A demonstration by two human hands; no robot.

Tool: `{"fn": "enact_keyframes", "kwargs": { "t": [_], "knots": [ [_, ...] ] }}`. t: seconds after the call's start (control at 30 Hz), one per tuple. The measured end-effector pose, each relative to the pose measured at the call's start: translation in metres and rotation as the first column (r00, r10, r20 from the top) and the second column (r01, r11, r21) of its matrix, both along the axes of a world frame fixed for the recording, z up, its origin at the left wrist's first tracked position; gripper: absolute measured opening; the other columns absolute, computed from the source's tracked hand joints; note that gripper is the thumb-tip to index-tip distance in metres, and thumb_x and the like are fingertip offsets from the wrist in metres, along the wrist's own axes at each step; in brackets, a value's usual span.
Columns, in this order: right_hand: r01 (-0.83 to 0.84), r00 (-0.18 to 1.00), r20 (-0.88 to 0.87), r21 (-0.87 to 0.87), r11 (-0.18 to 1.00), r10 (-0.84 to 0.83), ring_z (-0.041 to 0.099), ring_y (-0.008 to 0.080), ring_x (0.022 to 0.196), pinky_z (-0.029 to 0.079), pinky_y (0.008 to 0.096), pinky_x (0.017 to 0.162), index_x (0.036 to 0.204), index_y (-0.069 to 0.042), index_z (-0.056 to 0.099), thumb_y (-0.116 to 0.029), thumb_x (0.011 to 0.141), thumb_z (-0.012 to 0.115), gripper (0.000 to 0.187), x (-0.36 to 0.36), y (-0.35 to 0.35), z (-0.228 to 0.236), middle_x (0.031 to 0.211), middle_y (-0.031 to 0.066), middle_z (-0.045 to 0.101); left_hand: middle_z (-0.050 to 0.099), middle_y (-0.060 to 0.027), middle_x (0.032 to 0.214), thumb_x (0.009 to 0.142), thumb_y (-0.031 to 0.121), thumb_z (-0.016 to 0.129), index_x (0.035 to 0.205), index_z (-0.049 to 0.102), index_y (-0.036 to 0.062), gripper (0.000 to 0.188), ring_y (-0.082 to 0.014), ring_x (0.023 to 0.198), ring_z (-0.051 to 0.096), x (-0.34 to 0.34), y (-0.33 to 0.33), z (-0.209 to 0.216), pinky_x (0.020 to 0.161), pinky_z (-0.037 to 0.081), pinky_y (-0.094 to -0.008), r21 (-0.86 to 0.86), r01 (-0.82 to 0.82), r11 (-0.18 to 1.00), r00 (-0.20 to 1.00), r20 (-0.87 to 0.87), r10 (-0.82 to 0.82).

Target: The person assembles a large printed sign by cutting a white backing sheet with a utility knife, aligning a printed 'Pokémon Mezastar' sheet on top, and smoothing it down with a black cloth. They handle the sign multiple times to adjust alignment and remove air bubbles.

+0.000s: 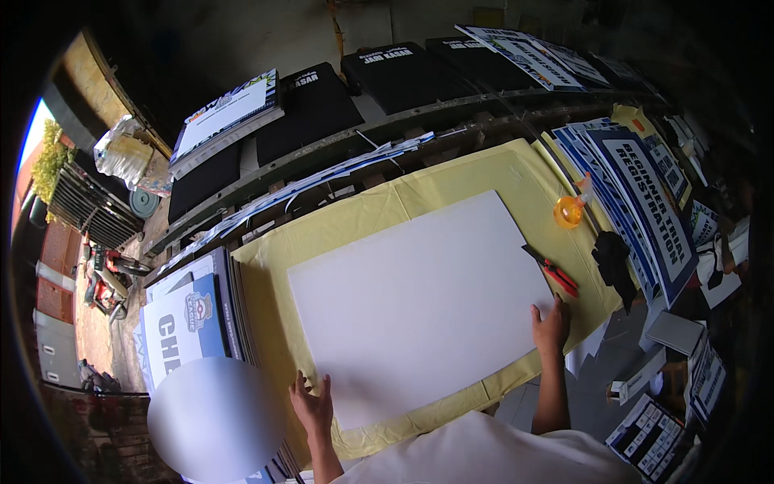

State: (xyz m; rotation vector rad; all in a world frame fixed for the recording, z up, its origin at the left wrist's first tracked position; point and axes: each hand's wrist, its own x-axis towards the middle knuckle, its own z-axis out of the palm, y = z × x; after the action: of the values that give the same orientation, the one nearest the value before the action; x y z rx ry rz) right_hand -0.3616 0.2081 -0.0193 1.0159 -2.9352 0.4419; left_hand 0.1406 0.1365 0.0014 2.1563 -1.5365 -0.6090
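Note:
A large blank white board lies flat on a yellow cloth that covers the table. My left hand is at the board's near left edge, thumb and fingers apart. At the near right corner, my right hand rests along the edge with its thumb spread from the fingers. Neither hand is wrapped round anything. Just beyond my right hand lie red-handled scissors with dark blades, partly over the board's right edge. An orange spray bottle sits farther up on the cloth.
Printed signboards are stacked at the right, beside a black cloth. More boards stand at the left, near a blurred round patch. Black panels line the back rack. A red motorcycle is parked outside at left.

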Motion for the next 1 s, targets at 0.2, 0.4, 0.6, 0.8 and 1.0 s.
{"fn": "enact_keyframes", "kwargs": {
  "t": [0.2,0.4,0.6,0.8,1.0],
  "knots": [
    [-0.027,0.999,0.023,0.060,0.998,0.026,0.059,0.0410,0.116,0.051,0.0503,0.096,0.131,0.001,0.054,-0.042,0.088,0.076,0.064,-0.015,-0.003,-0.001,0.122,0.0237,0.060,0.068,-0.0183,0.110,0.086,0.043,0.079,0.132,0.062,-0.0021,0.067,-0.0330,0.099,0.068,-0.026,0.002,0.009,0.087,0.054,-0.0444,0.078,-0.081,0.994,0.992,0.108,0.072],
    [-0.083,0.996,0.022,0.057,0.995,0.082,0.061,0.0407,0.113,0.051,0.0503,0.095,0.122,-0.001,0.057,-0.044,0.086,0.077,0.059,-0.031,0.001,-0.006,0.118,0.0231,0.059,0.071,-0.0155,0.106,0.085,0.046,0.080,0.123,0.067,0.0031,0.059,-0.0335,0.098,0.069,-0.031,-0.003,-0.011,0.087,0.054,-0.0450,0.108,-0.203,0.973,0.967,0.179,0.181],
    [-0.184,0.978,0.094,-0.042,0.982,0.187,0.062,0.0396,0.109,0.050,0.0503,0.093,0.115,-0.003,0.059,-0.042,0.083,0.081,0.055,-0.063,0.000,-0.020,0.110,0.0223,0.064,0.071,-0.0178,0.082,0.085,0.051,0.080,0.091,0.072,-0.0055,0.058,-0.0278,0.077,0.068,0.008,-0.023,-0.032,0.074,0.053,-0.0404,0.142,-0.160,0.977,0.979,-0.104,0.175],
    [-0.201,0.934,0.290,-0.051,0.978,0.207,0.063,0.0367,0.107,0.050,0.0498,0.092,0.110,-0.004,0.060,-0.042,0.082,0.082,0.052,-0.072,0.001,-0.010,0.106,0.0201,0.065,0.050,0.0039,0.066,0.092,0.043,0.078,0.075,0.059,0.0084,0.043,-0.0073,0.058,0.044,0.012,-0.019,0.017,0.052,0.035,-0.0290,0.123,-0.117,0.985,0.840,-0.517,0.165],
    [-0.336,0.941,-0.127,-0.258,0.906,0.313,0.057,0.0358,0.114,0.043,0.0497,0.101,0.116,-0.006,0.058,-0.035,0.085,0.080,0.047,-0.079,-0.006,-0.005,0.117,0.0158,0.060,0.071,-0.0052,0.105,0.098,0.031,0.072,0.123,0.067,-0.0042,0.044,-0.0141,0.099,0.063,0.051,-0.018,0.083,0.094,0.046,-0.0298,-0.016,-0.004,1.000,0.768,-0.640,-0.007]
  ]
}}
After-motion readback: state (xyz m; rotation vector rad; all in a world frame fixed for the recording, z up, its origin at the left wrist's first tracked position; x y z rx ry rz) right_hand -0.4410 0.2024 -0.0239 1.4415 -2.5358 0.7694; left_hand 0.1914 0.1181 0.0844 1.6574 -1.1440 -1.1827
